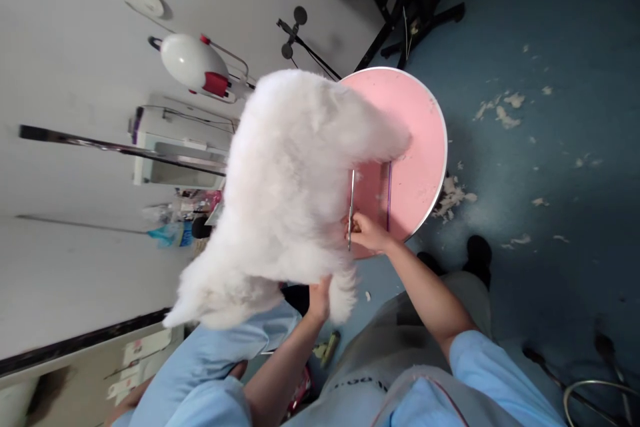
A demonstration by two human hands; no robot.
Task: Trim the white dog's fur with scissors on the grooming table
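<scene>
A fluffy white dog [285, 167] stands on a round pink grooming table [420, 187]; the view is turned sideways, with the floor to the right. My left hand [320, 297] is closed around the dog's front leg [343, 293], its fingers partly hidden in the fur. My right hand [367, 233] grips a pair of scissors [351, 200] beside the dog's underside. The scissor blades look closed and point away from me. A comb with a purple edge [387, 193] lies on the tabletop, just beyond my right hand.
White fur clippings [453, 200] are scattered over the blue floor [550, 167]. Past the dog, a white and red dryer [195, 63] and a metal bar [120, 147] stand near the wall. A black-framed stand [395, 0] is behind the table. Another person's light blue clothing [170, 373] shows at lower left.
</scene>
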